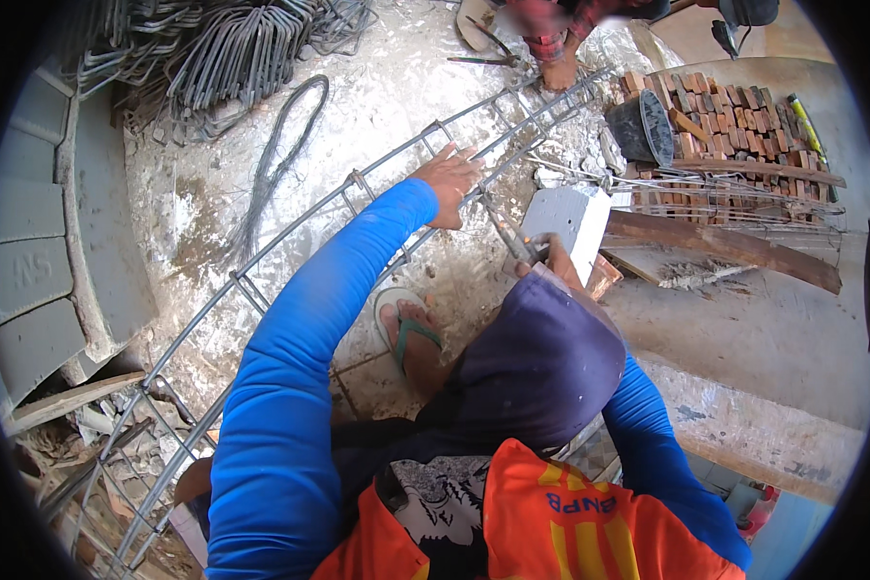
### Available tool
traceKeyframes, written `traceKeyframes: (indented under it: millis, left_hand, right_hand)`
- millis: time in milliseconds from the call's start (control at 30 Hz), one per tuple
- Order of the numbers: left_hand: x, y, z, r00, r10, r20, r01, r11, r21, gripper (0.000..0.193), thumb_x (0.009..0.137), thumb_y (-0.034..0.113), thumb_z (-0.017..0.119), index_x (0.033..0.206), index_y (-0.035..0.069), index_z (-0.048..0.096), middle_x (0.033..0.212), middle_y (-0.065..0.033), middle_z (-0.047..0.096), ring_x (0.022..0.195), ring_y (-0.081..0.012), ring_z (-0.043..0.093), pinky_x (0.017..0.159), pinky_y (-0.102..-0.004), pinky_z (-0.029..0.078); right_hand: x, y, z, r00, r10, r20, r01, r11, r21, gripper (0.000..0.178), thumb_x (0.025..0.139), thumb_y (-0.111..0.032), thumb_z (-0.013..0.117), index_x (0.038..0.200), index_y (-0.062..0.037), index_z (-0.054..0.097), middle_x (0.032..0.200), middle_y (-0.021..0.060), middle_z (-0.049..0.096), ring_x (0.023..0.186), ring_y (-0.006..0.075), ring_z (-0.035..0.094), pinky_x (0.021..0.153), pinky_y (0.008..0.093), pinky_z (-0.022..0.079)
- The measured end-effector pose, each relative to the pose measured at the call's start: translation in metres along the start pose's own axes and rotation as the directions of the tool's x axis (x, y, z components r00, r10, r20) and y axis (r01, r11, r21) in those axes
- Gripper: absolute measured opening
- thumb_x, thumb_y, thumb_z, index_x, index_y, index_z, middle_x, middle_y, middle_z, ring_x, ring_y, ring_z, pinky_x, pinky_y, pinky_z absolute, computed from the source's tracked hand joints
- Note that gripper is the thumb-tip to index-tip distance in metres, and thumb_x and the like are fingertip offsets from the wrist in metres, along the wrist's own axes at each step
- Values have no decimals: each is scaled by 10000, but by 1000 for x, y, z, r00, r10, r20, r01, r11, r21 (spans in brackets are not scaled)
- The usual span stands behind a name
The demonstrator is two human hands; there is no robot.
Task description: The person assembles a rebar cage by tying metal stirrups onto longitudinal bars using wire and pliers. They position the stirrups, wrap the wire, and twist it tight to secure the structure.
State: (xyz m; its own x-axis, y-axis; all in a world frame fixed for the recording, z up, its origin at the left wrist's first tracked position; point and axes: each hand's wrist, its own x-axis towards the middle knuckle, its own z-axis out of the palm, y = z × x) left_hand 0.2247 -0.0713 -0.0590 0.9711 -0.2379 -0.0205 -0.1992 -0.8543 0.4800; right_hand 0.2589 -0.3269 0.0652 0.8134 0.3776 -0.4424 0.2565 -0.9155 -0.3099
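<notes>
A long cage of steel reinforcing bars [356,179] with square stirrups runs diagonally across the floor, from the lower left to the upper right. My left hand [449,186] lies over its bars with the fingers stretched out, holding nothing. In my right hand [557,259], beside my raised knee, are pincers [501,228]. Their jaw end points up and left, close to the near bar by my left hand; whether it grips a wire cannot be made out. The right palm is partly hidden behind my knee.
Another person's hand [558,74] is at the cage's far end. A loop of tie wire [261,188] and a pile of bent stirrups [237,63] lie at far left. Rightward are a white block [563,227], a black bucket [640,130], stacked bricks [744,116] and a plank [725,249].
</notes>
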Motion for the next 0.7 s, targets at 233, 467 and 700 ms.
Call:
traceKeyframes:
  millis: [233, 467, 700]
  left_hand:
    - [4, 3, 2, 999, 25, -33, -27, 997, -74, 979, 719, 361, 798, 1525, 8, 368, 1662, -120, 234, 1564, -263, 101, 1290, -456, 42]
    - [-2, -5, -6, 999, 42, -22, -44, 994, -96, 976, 726, 364, 798, 1528, 14, 368, 1665, -127, 226, 1566, -257, 92, 1286, -466, 56]
    - [-10, 2, -7, 990, -18, -137, -5, 985, -172, 871, 772, 322, 766, 1498, -5, 411, 1634, -140, 290, 1548, -277, 157, 1276, -463, 115]
  right_hand:
    - [-5, 24, 10, 987, -62, -149, 47, 994, -103, 542, 942, -380, 696, 1290, 9, 546, 1024, 212, 705, 936, 354, 701, 757, 422, 543]
    - [-5, 35, 27, 889, 171, 426, -438, 594, 675, 477, 1005, -440, 612, 1256, -35, 608, 924, 89, 669, 798, 184, 641, 676, 322, 512]
    - [-33, 22, 33, 923, 50, 381, -359, 470, 806, 470, 1016, -454, 588, 1283, -66, 601, 861, 21, 598, 694, 115, 561, 605, 268, 479]
